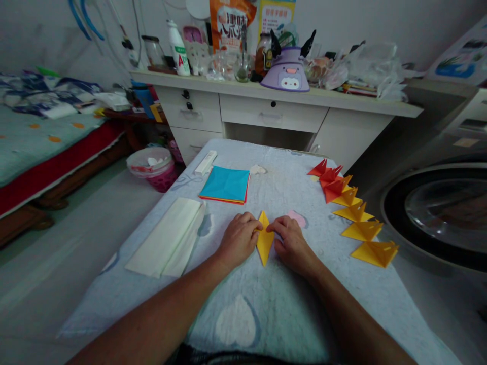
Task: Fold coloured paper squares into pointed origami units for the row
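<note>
A yellow origami paper (265, 248), folded into a narrow diamond, lies flat on the cloth-covered table between my hands. My left hand (240, 233) has its fingers closed at the paper's left edge, near its middle. On the opposite edge, the curled fingers of my right hand (291, 241) pinch or press the paper, the thumb tucked below. Beyond my left hand sits a stack of square origami sheets (225, 183), blue on top with red and yellow edges beneath. Along the table's right side stands a row of folded paper cranes, red ones (332, 185) at the back and yellow ones (375, 252) nearer.
A folded pale paper bag or sheet (167, 238) lies left of my arm. Near the stack is a small white box (206, 162). A cluttered white desk (243, 87) stands behind the table, a pink waste bin (162, 177) to the left, a washing machine (449, 197) to the right.
</note>
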Demonstrator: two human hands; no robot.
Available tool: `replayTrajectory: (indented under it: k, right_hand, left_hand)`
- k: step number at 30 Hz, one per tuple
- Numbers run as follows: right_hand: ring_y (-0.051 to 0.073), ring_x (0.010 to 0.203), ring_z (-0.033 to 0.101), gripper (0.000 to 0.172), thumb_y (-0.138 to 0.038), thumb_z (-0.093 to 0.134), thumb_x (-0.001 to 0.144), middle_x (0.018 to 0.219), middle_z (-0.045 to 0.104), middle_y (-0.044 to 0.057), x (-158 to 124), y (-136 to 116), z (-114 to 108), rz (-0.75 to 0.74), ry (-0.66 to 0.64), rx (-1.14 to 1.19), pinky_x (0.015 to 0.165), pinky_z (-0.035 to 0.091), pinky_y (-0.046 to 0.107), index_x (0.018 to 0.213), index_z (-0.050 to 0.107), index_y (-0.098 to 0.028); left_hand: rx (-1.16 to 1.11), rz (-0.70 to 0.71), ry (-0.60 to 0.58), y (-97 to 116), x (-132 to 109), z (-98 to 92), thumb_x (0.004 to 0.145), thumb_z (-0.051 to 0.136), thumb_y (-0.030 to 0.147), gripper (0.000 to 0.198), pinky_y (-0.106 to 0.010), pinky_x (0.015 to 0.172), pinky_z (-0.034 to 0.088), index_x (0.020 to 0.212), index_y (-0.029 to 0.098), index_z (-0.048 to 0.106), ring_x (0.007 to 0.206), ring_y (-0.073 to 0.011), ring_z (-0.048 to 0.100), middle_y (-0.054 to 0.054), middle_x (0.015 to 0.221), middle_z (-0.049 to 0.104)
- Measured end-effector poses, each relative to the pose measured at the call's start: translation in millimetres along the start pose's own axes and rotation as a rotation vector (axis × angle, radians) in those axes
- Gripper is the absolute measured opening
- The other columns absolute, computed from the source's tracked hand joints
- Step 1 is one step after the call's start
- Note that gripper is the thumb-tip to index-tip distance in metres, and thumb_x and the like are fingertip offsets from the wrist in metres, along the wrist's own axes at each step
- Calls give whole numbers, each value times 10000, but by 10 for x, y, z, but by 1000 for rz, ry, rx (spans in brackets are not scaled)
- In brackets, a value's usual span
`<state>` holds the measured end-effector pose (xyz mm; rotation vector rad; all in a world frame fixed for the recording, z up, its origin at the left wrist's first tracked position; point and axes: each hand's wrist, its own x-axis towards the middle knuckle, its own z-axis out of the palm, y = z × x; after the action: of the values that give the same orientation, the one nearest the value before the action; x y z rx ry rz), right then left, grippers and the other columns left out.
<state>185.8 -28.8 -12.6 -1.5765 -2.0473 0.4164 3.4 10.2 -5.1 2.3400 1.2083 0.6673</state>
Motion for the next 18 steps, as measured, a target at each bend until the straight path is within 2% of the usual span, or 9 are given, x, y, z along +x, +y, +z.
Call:
replayTrajectory:
  k: [4, 10, 14, 18]
  right_hand:
    - [237, 1025, 493, 443, -7, 577, 683, 1104, 572, 79, -21, 41, -47, -63, -47, 22, 923, 397, 405, 1056, 679, -223]
    - [228, 1010, 530, 206, -163, 670, 801, 1067, 601, 70, -4, 90, -79, -95, -32, 57, 901, 425, 414, 984, 710, -249]
    - [207, 955, 543, 114, -189, 605, 869, 985, 619, 65, 17, 85, -81, -67, -8, 93, 873, 424, 385, 919, 704, -217]
    - [206, 911, 531, 122, -185, 554, 892, 931, 619, 68, 41, 57, -61, -22, 20, 65, 833, 410, 364, 901, 676, -189]
  left_hand:
    - [-36, 32, -57, -70, 18, -19, 795, 467, 20, 340, -345, 903, 469, 981, 191, 696, 971, -200, 573, -58, 975, 624]
    - [-65, 64, -102, -133, 10, -67, 683, 514, 4, 417, -344, 930, 463, 1020, 192, 675, 1002, -207, 566, -55, 1010, 611]
    - [-74, 100, -143, -142, 15, -118, 689, 596, 75, 351, -350, 930, 452, 1017, 190, 645, 1012, -217, 557, -52, 1022, 607]
    - [-72, 60, -114, -130, 33, -118, 776, 624, 192, 102, -331, 835, 461, 878, 181, 620, 921, -204, 563, -42, 937, 599]
